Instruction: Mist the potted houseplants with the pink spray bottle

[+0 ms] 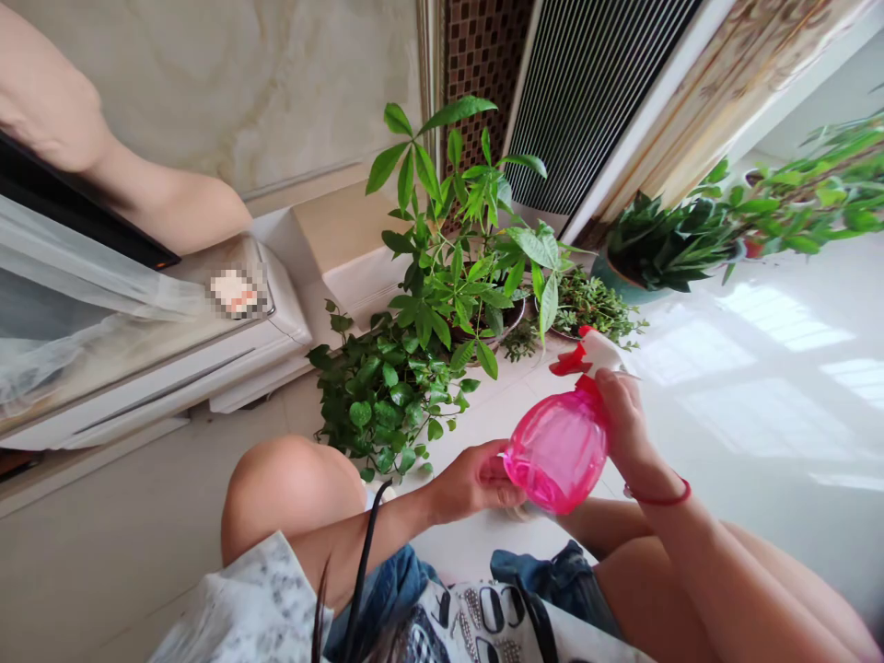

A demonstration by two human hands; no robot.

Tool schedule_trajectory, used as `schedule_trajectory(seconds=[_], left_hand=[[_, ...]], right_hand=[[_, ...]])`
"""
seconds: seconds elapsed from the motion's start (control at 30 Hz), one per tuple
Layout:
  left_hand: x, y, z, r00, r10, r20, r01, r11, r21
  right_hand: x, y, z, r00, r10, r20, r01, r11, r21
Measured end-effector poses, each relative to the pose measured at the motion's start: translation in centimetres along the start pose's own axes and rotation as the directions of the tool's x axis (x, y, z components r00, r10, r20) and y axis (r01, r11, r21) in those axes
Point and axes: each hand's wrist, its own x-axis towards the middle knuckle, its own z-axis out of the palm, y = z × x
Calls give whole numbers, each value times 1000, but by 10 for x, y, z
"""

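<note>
Pink spray bottle [558,451], tilted, between the two hands [622,416]

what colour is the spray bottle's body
The spray bottle's body is see-through pink, best seen in the head view.

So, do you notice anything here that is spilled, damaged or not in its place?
No, nothing stands out. The pink spray bottle is tilted, but it is being held. The bright patches on the floor look like window light, not water. A small spot on the cabinet is pixelated, so I cannot judge it.
</note>
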Motion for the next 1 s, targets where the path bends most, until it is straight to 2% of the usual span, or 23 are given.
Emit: schedule_trajectory(seconds=[0.13, 0.23, 0.4, 0.6, 0.77, 1.0], left_hand=[[-3, -13, -1, 994, -106, 2, 106, 994, 7], [-6, -17, -2, 991, -135, -12, 135, 990, 34], [-2, 0, 3, 994, -95, -54, 98, 994, 53], [20, 14, 5, 992, -22, -128, 29, 998, 50], [29, 14, 5, 994, 74, -85, -65, 993, 102], [24, 7, 0, 997, 61, -36, -52, 977, 208]], right_hand=[[-8, 5, 1, 987, 78, 141, -81, 997, 16], [-13, 5, 0, 977, 65, 202, -70, 997, 17], [-10, 6, -4, 992, 74, 104, -78, 996, 35], [9, 16, -11, 998, 19, -67, -18, 1000, 16], [15, 24, -17, 993, -7, -120, 12, 999, 41], [5, 33, -15, 994, 53, -99, -48, 998, 49]])
